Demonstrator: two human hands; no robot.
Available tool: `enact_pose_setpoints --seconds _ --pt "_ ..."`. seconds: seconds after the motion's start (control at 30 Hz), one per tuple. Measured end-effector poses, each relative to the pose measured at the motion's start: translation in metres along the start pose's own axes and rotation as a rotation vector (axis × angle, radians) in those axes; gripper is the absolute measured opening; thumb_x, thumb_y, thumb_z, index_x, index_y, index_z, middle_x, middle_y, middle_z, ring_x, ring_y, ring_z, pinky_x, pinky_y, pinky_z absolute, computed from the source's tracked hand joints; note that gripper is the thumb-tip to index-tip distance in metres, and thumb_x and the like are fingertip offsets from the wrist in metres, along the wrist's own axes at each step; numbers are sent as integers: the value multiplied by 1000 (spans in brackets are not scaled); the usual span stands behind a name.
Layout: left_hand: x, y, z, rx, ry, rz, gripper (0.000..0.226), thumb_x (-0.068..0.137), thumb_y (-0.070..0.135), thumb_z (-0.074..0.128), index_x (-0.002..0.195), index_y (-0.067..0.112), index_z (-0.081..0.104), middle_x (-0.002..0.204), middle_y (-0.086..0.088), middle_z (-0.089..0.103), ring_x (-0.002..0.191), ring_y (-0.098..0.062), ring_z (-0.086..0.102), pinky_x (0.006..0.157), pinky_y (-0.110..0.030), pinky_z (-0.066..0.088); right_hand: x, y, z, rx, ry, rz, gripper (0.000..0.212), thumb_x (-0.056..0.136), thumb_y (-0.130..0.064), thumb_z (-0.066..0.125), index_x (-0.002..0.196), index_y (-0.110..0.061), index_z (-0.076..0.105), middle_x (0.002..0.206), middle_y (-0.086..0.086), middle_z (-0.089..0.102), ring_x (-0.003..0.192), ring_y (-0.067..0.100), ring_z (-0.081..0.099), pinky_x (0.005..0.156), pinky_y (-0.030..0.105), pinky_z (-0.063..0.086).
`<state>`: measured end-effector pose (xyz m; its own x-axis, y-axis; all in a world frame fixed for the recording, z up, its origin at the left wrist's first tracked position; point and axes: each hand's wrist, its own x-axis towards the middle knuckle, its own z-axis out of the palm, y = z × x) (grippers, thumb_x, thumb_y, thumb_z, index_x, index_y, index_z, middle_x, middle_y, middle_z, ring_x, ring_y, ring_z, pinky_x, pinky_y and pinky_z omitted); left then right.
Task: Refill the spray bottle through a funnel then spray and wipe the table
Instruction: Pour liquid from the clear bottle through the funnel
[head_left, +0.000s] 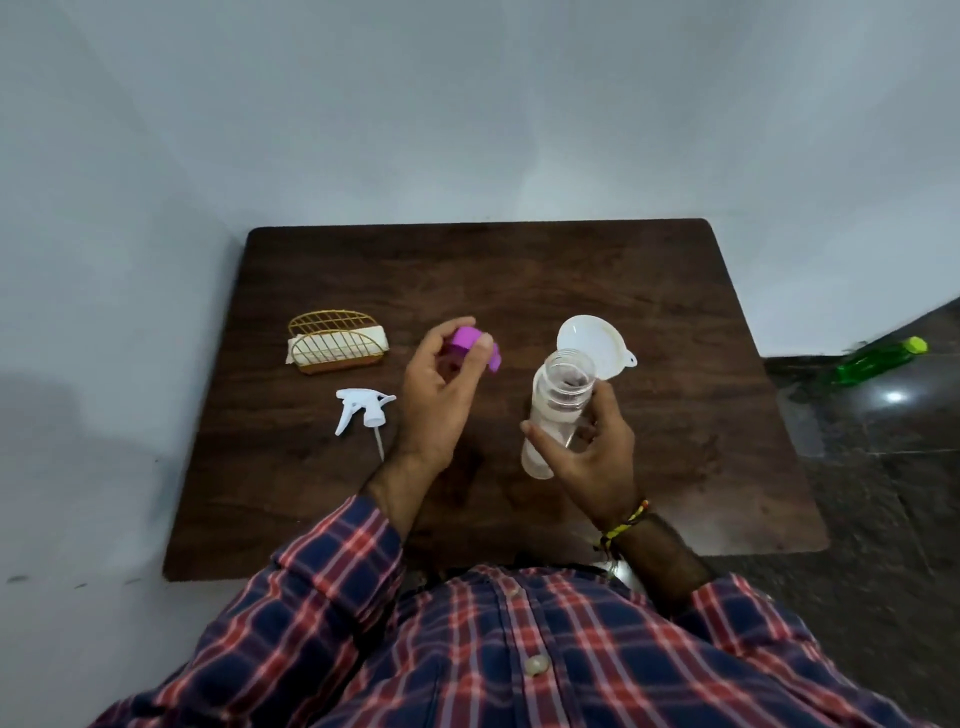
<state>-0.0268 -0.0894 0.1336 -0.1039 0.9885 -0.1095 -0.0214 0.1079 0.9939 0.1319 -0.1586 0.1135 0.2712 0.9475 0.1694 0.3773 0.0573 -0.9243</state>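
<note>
My right hand (592, 452) grips a clear spray bottle (553, 410), uncapped and tilted above the dark wooden table (675, 312). A white funnel (592, 345) lies on the table just behind the bottle's open mouth. My left hand (441, 395) is wrapped around a container with a purple flip cap (470, 340), fingers on the cap; the container's body is mostly hidden. The white trigger sprayer head (363, 413) lies on the table left of my left hand, its dip tube pointing toward me.
A gold wire holder (335, 343) with white napkins stands at the left of the table. A green bottle (878, 361) lies on the dark floor at the right. A pale wall runs behind and along the left of the table.
</note>
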Motion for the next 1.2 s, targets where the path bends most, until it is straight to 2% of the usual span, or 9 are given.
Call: enact_pose_setpoints --seconds 0.1,0.23,0.37,0.5,0.73,0.83,1.0,1.1,1.2 --pt "-10 36 1 -292 -7 38 38 80 20 75 115 10 64 111 -8 69 106 -25 67 86 -39 58 7 -7 13 8 -126 -57 59 72 -22 86 123 -14 56 116 -6 65 107 9 64 82 33 58" --pt "-19 52 -3 -223 22 129 44 78 1 76 118 -1 58 118 -15 66 107 -21 68 81 -29 57 23 -15 30 -51 -237 -114 60 74 -34 81 125 -20 53 115 -9 64 105 11 63 82 41 56" --pt "-22 53 -11 -97 95 163 47 71 4 84 111 7 61 110 -3 69 103 -20 68 80 -31 58 33 -24 41 -147 -268 -174 59 75 -41 75 127 -24 52 113 -10 66 99 9 64 81 38 55" --pt "-22 53 -21 24 161 179 49 69 13 87 113 11 64 112 -2 69 105 -18 68 85 -37 59 38 -34 47 -181 -303 -209 61 76 -48 70 130 -29 49 114 -12 66 99 8 64 80 36 56" --pt "-17 67 -39 -135 217 175 40 65 5 86 101 1 69 100 -2 72 95 -20 69 75 -30 59 37 -53 40 70 -371 -195 59 72 -40 83 118 -23 51 107 -10 66 94 3 66 75 29 59" --pt "-14 73 -35 -158 328 157 41 61 10 89 94 -2 69 94 -13 71 85 -20 69 73 -30 60 38 -57 45 -35 -255 -248 55 72 -38 82 117 -24 52 108 -9 63 97 5 61 76 31 56" --pt "-15 71 -18 -161 491 148 42 60 15 92 91 4 66 87 -4 68 79 -13 68 65 -22 57 41 -65 54 -376 -13 -380 42 77 -40 76 110 -24 56 103 -4 59 89 17 60 66 38 53" --pt "-9 71 -30 -172 379 150 35 66 12 89 92 5 67 91 -2 69 84 -11 67 68 -23 57 48 -66 49 -292 -113 -385 47 73 -39 81 111 -22 57 103 -4 63 91 14 62 69 34 54" --pt "2 70 -58 -206 69 152 34 72 9 81 103 8 67 108 -11 69 98 -17 67 73 -26 56 58 -73 40 144 -416 -170 51 71 -25 87 113 -13 61 102 -2 70 92 13 69 77 32 58"
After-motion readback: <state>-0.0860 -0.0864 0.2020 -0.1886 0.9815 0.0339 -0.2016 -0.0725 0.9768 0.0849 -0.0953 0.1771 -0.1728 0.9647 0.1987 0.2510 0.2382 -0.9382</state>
